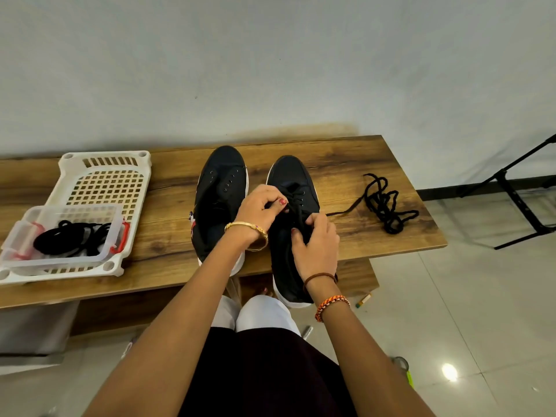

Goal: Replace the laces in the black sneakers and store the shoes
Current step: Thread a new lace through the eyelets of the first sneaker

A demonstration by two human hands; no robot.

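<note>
Mid-lacing on the right sneaker (293,188), side by side with the left sneaker (221,188) on the table (346,164). Left hand (260,210) and right hand (316,245) both pinching lace, probably at the upper eyelets. Next: feeding the tip through cleanly.

surface: wooden bench (346,164), dark grain, against the wall
left end: white perforated tray (90,167), flat on the top
centre: two black sneakers (221,188), side by side, toes to the wall, heels over the front edge
right end: loose black lace (383,203), tangled, one end trailing toward the right sneaker
</note>
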